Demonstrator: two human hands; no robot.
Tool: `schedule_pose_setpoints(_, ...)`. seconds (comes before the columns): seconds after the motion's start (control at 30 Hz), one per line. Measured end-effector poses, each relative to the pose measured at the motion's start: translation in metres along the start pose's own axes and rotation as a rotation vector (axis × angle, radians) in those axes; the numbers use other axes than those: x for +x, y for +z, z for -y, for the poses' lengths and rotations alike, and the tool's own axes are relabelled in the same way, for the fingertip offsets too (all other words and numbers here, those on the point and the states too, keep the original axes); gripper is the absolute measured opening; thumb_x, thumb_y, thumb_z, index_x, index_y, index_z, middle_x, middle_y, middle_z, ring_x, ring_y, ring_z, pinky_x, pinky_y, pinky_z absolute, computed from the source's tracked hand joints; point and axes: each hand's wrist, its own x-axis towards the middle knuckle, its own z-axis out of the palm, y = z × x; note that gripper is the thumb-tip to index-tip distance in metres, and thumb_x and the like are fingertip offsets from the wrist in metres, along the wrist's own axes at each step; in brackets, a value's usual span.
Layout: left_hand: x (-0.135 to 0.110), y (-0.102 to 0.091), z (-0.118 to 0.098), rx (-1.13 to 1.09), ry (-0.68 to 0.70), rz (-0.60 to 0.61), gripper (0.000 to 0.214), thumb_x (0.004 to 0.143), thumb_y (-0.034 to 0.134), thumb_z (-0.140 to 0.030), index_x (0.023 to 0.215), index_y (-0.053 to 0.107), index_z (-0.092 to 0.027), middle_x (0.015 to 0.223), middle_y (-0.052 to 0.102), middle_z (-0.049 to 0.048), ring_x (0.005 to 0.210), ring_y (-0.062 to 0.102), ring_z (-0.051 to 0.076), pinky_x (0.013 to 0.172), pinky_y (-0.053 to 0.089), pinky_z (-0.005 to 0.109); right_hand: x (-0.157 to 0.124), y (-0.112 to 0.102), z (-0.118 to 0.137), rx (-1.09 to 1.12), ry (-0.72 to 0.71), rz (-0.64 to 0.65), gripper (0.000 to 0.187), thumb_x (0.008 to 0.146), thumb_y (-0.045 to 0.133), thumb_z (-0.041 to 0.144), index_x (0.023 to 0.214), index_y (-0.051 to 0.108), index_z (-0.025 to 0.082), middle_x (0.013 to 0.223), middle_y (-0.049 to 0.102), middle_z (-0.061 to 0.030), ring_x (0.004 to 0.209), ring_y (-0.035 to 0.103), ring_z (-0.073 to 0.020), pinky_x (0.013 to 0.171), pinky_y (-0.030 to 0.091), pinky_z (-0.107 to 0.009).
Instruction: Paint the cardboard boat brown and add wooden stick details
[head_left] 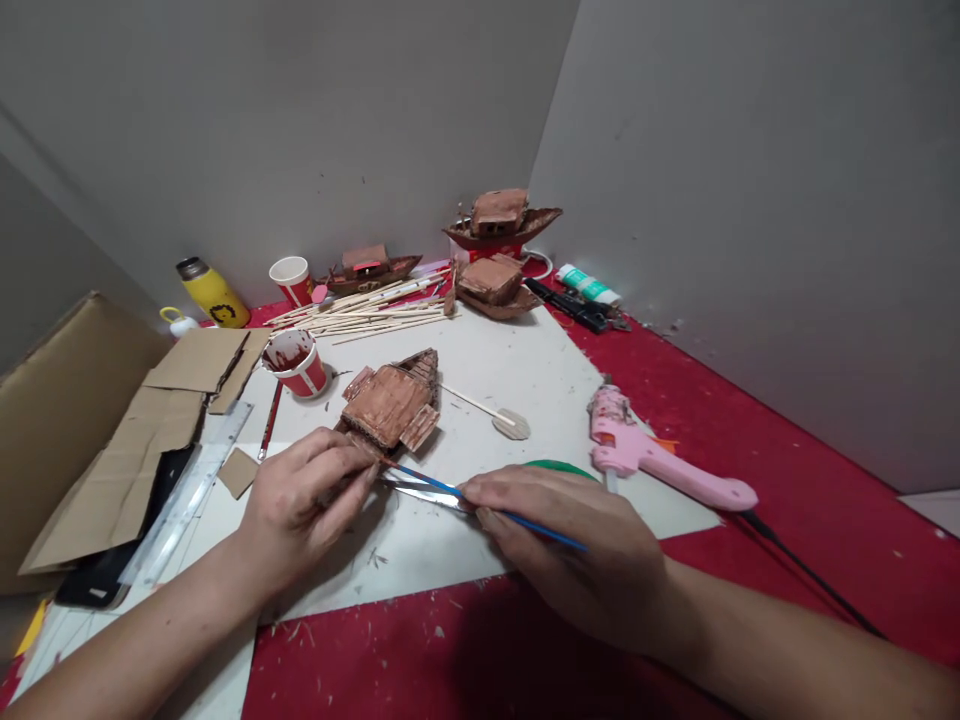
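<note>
My left hand (pixel 307 500) pinches the near end of a small brown model boat (pixel 394 400) with a cabin roof and side flaps. In my right hand (pixel 570 550) is a slim blue paintbrush (pixel 427 480), its tip touching or very close to the boat beside my left fingertips. Scissors (pixel 431 497) lie beneath the brush, their green handle (pixel 559 467) partly covered by my right hand. Just beyond the boat is a small wooden paddle (pixel 510 423). A paper cup (pixel 304 368) smeared inside with brown paint stands to the left, near a second brush (pixel 270 420) with a dark red handle.
A pink glue gun (pixel 660 455) with a black cord lies right. Finished-looking boats (pixel 499 215) and thin sticks (pixel 375 310) are at the back. Cardboard pieces (pixel 165 420), a clear ruler (pixel 187 495), a phone (pixel 94 590) and a yellow bottle (pixel 214 292) are left. Grey walls enclose the table.
</note>
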Motion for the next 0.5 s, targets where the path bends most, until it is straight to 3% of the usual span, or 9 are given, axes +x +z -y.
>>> schedule_pose_setpoints(0.33, 0.0022, -0.0019, 0.0052, -0.046, -0.175, -0.055, 0.007, 0.088, 0.060, -0.016, 0.083, 0.063, -0.020, 0.074, 0.066, 0.0000, 0.066, 0.060, 0.013, 0.061, 0.047, 0.024, 0.0020, 0.0019, 0.0006, 0.020, 0.029, -0.025, 0.028, 0.087, 0.056, 0.007, 0.109, 0.066, 0.021, 0.090, 0.078, -0.0070, 0.081, 0.076, -0.0188, 0.072, 0.063, -0.027)
schedule_pose_setpoints(0.43, -0.0020, -0.0038, 0.0059, -0.079, -0.300, -0.108, 0.004, 0.087, 0.062, -0.020, 0.090, 0.065, -0.021, 0.082, 0.068, -0.0002, 0.069, 0.061, 0.013, 0.065, 0.048, 0.025, 0.0023, 0.0035, -0.0011, 0.026, 0.023, -0.020, 0.026, 0.087, 0.057, 0.007, 0.106, 0.068, 0.020, 0.090, 0.078, -0.0067, 0.081, 0.076, -0.0183, 0.071, 0.063, -0.026)
schedule_pose_setpoints(0.5, -0.0059, -0.0064, 0.0099, -0.131, -0.440, -0.221, 0.012, 0.087, 0.064, -0.025, 0.099, 0.065, -0.023, 0.089, 0.068, 0.0000, 0.074, 0.063, 0.014, 0.070, 0.050, 0.025, 0.0015, 0.0023, -0.0009, 0.049, 0.085, -0.043, 0.024, 0.087, 0.058, 0.007, 0.103, 0.069, 0.021, 0.090, 0.079, -0.0059, 0.080, 0.076, -0.0180, 0.072, 0.063, -0.026)
